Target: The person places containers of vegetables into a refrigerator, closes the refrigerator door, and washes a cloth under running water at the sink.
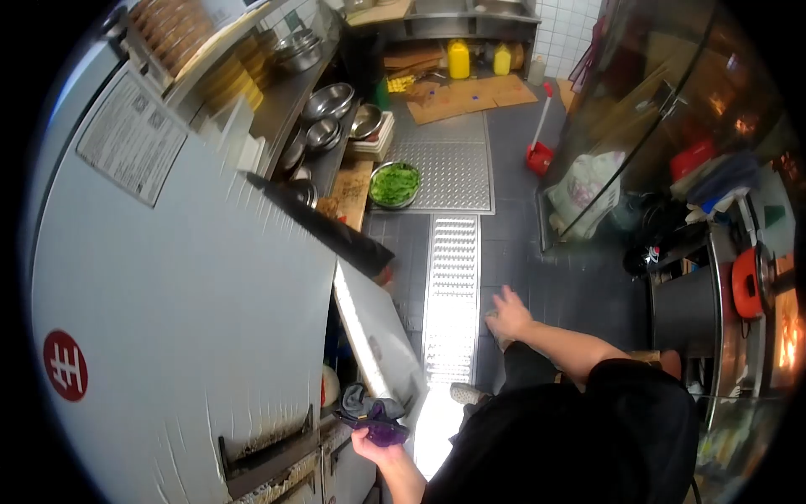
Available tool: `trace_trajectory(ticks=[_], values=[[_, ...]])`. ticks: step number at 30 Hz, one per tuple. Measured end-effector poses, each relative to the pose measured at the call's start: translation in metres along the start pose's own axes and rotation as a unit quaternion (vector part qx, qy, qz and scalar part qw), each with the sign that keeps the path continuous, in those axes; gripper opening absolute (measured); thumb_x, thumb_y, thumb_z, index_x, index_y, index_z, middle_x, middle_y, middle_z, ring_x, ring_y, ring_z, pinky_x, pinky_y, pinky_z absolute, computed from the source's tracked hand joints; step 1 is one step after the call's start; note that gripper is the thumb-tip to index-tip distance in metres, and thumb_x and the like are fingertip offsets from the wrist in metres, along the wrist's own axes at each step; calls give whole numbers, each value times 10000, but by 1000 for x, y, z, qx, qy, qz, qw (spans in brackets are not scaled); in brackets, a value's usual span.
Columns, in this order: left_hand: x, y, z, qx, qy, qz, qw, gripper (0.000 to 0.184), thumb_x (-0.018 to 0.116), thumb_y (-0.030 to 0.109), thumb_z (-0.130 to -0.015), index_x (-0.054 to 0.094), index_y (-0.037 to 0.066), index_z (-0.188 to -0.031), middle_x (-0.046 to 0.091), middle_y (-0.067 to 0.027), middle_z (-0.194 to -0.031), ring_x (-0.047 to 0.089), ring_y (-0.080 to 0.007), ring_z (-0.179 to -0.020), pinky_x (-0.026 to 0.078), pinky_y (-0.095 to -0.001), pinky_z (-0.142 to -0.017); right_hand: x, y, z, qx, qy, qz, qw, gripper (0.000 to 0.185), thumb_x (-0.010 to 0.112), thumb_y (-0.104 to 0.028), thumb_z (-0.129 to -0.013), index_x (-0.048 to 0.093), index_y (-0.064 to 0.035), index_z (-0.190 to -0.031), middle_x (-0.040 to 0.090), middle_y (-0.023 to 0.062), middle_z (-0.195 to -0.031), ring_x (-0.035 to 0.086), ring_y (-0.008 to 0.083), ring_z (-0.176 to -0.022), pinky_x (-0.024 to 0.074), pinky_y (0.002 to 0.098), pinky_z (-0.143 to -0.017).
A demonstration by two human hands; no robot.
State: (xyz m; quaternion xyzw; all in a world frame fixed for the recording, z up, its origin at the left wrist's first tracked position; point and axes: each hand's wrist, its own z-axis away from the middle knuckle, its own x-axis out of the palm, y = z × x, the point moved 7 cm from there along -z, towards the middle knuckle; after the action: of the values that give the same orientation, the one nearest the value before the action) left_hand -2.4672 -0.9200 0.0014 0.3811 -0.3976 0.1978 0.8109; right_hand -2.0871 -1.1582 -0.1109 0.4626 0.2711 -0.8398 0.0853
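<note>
My left hand (375,448) is closed around a crumpled purple and dark grey bundle (384,427), perhaps cloth or a bag; its kind is unclear. The bundle is beside the open lower door (378,336) of a tall white cabinet (193,277) that looks like a fridge. Over the floor in front of me, my right hand (510,317) is stretched out with its fingers apart and holds nothing. Below that hand runs a metal floor grate (453,294).
Ahead, a steel bowl of green leaves (395,184) sits by a metal floor plate (453,168). Steel bowls (327,102) fill the left shelves. A red dustpan (539,157) and a white sack (585,193) stand ahead right. An orange-red pot (750,281) is at the right.
</note>
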Motion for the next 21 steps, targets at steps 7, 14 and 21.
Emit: trace_trajectory(ticks=[7, 14, 21], values=[[101, -61, -87, 37, 76, -54, 995, 608, 556, 160, -659, 611, 2, -1243, 663, -172, -1148, 650, -357, -1065, 532, -475, -980, -82, 217, -57, 160, 51, 2, 986, 727, 751, -407, -838, 562, -34, -1433, 176, 330, -1636, 335, 482, -1452, 355, 480, -1190], [208, -136, -185, 76, 133, -55, 987, 579, 568, 157, -636, 643, 15, -1192, 690, -143, -1102, 677, -336, -1015, 556, -447, -941, -162, 315, -210, 162, 60, -36, 984, 638, 784, -324, -812, 620, -40, -1359, 279, 353, -1578, 449, 468, -1377, 400, 434, -1155], [308, -199, -309, 80, 142, -72, 984, 546, 536, 134, -654, 651, 24, -1176, 700, -147, -1114, 681, -357, -1039, 551, -485, -986, -294, 346, -375, 7, 175, -77, 981, 230, 753, -211, -848, 727, -24, -978, 713, 226, -1016, 686, 395, -955, 545, 471, -833]])
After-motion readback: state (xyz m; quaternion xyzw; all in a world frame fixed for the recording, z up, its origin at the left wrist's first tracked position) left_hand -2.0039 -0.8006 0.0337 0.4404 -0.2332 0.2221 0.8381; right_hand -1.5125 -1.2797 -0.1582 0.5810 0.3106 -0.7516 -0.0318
